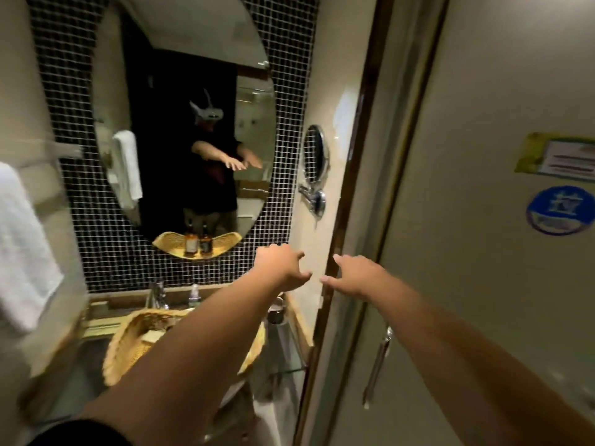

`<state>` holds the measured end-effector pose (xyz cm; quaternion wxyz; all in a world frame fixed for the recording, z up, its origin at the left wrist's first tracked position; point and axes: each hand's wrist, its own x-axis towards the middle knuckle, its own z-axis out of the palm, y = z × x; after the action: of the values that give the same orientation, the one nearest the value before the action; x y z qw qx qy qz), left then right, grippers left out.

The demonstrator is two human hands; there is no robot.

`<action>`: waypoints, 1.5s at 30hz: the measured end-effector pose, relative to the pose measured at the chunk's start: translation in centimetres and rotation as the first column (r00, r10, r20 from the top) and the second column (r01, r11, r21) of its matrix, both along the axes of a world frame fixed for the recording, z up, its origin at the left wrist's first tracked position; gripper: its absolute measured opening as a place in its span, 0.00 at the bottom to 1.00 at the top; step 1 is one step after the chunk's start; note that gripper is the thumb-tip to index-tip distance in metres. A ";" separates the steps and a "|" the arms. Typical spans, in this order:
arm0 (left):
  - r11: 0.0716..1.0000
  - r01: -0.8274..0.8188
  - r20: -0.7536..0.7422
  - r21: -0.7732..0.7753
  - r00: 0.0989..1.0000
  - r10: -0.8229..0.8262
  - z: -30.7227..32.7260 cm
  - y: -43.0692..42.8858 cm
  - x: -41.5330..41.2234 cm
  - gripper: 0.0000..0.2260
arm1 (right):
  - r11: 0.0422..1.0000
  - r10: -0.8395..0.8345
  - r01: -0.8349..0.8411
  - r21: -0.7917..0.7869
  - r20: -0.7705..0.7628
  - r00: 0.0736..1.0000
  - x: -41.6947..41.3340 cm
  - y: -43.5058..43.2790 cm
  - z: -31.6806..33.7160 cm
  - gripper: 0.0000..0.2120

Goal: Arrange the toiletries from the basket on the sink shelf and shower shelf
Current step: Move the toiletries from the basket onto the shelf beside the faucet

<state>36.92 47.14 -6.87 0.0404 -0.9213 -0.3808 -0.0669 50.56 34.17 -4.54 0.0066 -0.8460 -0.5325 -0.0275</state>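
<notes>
**Now, both hands empty near the shower door**

The left hand (283,268) and right hand (357,278) hover side by side, fingers spread and loose, holding nothing. The basket (128,346) sits at the sink under the left forearm; its contents are blurred. Two bottles (198,244) stand on the woven shelf (161,241) below the mirror (180,91). Probably best: pick an item from the basket first, then pull the door handle (378,365) with the free hand.
</notes>
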 end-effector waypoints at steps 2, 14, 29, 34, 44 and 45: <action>0.995 -0.100 -0.027 0.006 0.995 0.100 -0.5 3.3 -0.8 0.35 | 0.998 0.059 -0.059 0.002 -0.039 0.997 0.5 4.7 -0.3 0.40; 0.893 -0.442 -0.134 -0.086 0.893 0.429 -4.2 17.5 -7.2 0.32 | 0.908 0.404 -0.411 -0.084 -0.090 0.910 0.2 24.5 -3.7 0.43; 0.907 -0.396 -0.168 -0.146 0.913 0.371 -6.5 37.0 -14.6 0.35 | 0.901 0.422 -0.421 -0.107 -0.013 0.906 -5.9 43.6 -4.7 0.40; 0.897 -0.408 -0.183 -0.171 0.908 0.378 -8.1 41.6 -17.1 0.34 | 0.901 0.396 -0.398 -0.171 -0.046 0.917 -8.3 48.0 -7.7 0.41; 0.882 -0.403 -0.261 -0.245 0.904 0.340 -14.9 45.2 -16.2 0.35 | 0.854 0.441 -0.455 -0.254 -0.113 0.890 -9.4 52.8 -13.5 0.40; 0.880 -0.399 -0.271 -0.258 0.904 0.331 -15.6 45.3 -15.9 0.34 | 0.846 0.442 -0.459 -0.271 -0.124 0.888 -9.3 53.1 -14.3 0.40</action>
<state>21.03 92.44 -22.50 -0.0500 -0.8289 -0.5474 0.1038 41.22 87.31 -18.88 -0.0972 -0.6893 -0.7137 0.0779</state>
